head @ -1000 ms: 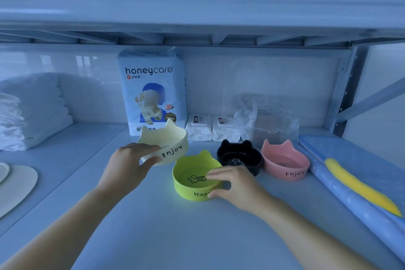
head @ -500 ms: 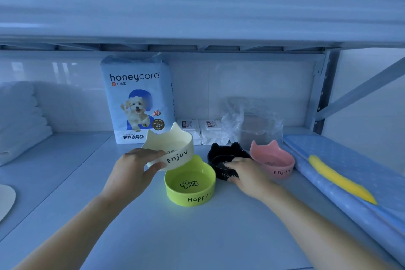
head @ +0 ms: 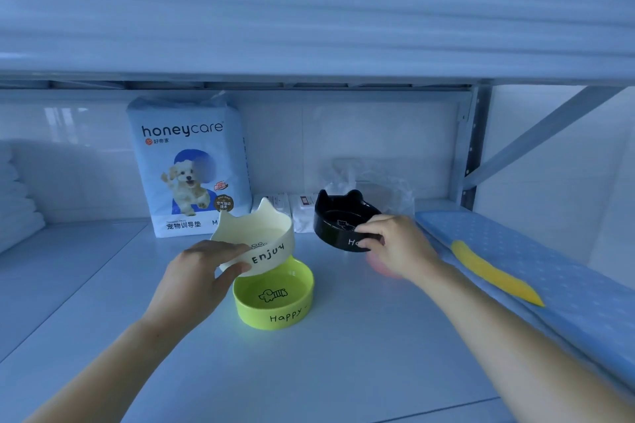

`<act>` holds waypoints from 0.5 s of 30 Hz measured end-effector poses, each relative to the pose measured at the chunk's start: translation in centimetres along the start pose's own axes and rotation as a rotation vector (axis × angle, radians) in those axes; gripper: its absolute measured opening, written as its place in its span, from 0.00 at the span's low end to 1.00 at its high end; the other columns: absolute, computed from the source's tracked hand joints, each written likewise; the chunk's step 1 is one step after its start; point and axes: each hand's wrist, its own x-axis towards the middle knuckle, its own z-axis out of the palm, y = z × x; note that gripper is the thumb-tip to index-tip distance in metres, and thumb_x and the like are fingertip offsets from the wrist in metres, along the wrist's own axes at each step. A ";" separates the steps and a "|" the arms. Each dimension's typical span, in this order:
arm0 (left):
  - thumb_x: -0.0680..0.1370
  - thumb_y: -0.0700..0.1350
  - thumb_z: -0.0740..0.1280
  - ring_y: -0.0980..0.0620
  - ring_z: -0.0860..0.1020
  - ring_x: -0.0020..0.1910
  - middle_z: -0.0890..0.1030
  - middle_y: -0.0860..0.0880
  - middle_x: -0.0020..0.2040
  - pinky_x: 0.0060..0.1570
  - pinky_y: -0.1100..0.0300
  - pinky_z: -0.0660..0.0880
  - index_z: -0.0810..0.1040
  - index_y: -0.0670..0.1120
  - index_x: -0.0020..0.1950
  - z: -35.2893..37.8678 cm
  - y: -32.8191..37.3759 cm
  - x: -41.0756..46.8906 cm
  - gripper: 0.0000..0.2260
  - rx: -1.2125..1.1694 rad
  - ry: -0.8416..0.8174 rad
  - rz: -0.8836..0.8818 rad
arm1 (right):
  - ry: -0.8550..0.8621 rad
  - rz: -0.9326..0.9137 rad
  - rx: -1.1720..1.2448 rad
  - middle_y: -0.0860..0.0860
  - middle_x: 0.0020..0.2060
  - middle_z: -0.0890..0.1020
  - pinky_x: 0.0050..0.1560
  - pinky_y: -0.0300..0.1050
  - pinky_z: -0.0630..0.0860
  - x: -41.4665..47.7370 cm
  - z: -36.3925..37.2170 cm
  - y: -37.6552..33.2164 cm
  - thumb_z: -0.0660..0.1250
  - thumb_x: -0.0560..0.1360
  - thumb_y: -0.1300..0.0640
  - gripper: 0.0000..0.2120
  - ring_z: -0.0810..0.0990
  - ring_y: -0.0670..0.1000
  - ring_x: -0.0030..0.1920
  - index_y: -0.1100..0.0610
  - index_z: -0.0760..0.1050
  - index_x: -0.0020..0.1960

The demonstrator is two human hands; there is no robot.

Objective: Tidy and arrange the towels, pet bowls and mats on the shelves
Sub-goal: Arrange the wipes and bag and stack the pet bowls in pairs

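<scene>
My left hand [head: 202,268] grips a cream cat-eared bowl [head: 261,237] marked "Enjuy", held tilted just above the back rim of a green bowl [head: 275,299] marked "Happy" that rests on the shelf [head: 343,354]. My right hand [head: 398,249] holds a black cat-eared bowl [head: 343,220] by its front rim, lifted off the shelf. A pink bowl [head: 378,268] shows only as a sliver below my right hand. Folded white towels [head: 17,203] are stacked at the far left.
A "honeycare" pet pad pack [head: 189,165] stands against the back wall. Small white packets [head: 302,213] and a clear plastic bag [head: 378,182] lie behind the bowls. A blue dotted mat [head: 532,268] with a yellow strip [head: 494,271] lies on the right. An upper shelf [head: 309,27] hangs overhead.
My right hand left the green bowl, took the black bowl and lifted it over the pink one. My left hand brought the cream bowl over the green bowl's back rim.
</scene>
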 end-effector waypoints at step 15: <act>0.71 0.42 0.74 0.56 0.77 0.47 0.83 0.55 0.47 0.42 0.75 0.65 0.83 0.51 0.52 2.7 1.4 0.0 0.11 -0.069 -0.071 0.037 | -0.126 0.115 -0.205 0.49 0.44 0.82 0.46 0.49 0.76 -1.5 -2.2 6.5 0.69 0.70 0.64 0.12 0.79 0.53 0.47 0.52 0.82 0.50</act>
